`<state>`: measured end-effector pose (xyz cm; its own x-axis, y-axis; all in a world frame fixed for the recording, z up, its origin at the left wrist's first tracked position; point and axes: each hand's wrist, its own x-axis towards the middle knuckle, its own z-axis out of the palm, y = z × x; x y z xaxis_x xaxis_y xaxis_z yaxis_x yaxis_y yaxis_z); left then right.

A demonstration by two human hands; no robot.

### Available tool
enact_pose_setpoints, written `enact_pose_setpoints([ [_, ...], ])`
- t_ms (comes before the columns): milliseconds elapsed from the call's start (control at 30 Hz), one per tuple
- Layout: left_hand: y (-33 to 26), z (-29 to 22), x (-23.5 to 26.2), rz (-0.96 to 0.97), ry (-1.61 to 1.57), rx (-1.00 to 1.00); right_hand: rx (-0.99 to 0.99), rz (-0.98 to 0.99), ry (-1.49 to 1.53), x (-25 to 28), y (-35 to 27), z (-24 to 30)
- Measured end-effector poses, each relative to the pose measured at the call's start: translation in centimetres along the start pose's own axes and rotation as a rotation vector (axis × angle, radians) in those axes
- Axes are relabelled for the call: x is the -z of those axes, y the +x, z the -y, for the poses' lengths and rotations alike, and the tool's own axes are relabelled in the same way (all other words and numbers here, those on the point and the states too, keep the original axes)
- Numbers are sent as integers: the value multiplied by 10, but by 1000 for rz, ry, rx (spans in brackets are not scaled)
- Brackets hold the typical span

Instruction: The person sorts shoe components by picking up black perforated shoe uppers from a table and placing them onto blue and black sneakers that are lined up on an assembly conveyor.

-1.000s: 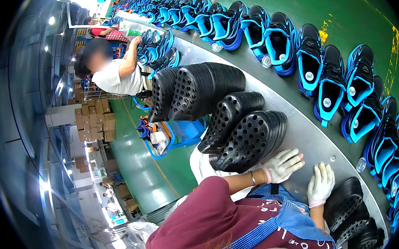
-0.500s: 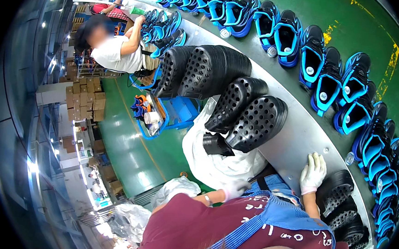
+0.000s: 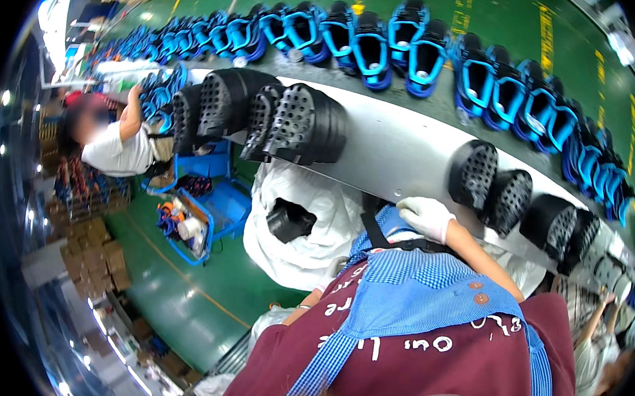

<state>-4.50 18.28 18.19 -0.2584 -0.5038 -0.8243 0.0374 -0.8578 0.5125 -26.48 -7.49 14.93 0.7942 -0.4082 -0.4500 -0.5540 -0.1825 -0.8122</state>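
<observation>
My right hand (image 3: pixel 425 216), in a white glove, rests on the near edge of the white conveyor belt (image 3: pixel 402 152) and holds nothing. Just right of it, black perforated clogs (image 3: pixel 491 182) stand on the belt, with more of them (image 3: pixel 562 224) further right. A larger cluster of black clogs (image 3: pixel 279 118) stands on the belt to the left. My left forearm (image 3: pixel 300 313) reaches down toward a white sack (image 3: pixel 306 260) below the belt; the hand itself is hidden behind my apron. One black clog (image 3: pixel 290 220) lies in the sack.
Blue-and-black shoes (image 3: pixel 416 50) line a rack beyond the belt. A co-worker (image 3: pixel 115 147) bends over the belt at the left, near a blue crate (image 3: pixel 209 216) of small items. Cardboard boxes (image 3: pixel 96 256) sit on the green floor. Another person (image 3: pixel 594 342) is at the lower right.
My left hand has left the belt and gone down toward the sack. My right hand stays on the belt's edge. The view has swung, so the clog cluster now sits further left.
</observation>
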Motion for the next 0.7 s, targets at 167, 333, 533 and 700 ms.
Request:
enact_pose_setpoints([
  [167, -13, 1, -19, 29, -32, -7, -97, -408, 381, 7, -141, -29],
  [333, -42, 19, -36, 18, -114, 27, -724, -307, 15, -81, -299, -144],
  [533, -78, 52, -55, -13, -218, 66, -993, -239, 9, -97, -371, -201],
  [700, -112, 62, -73, -43, -282, 92, -988, -231, 8, -92, -385, -213],
])
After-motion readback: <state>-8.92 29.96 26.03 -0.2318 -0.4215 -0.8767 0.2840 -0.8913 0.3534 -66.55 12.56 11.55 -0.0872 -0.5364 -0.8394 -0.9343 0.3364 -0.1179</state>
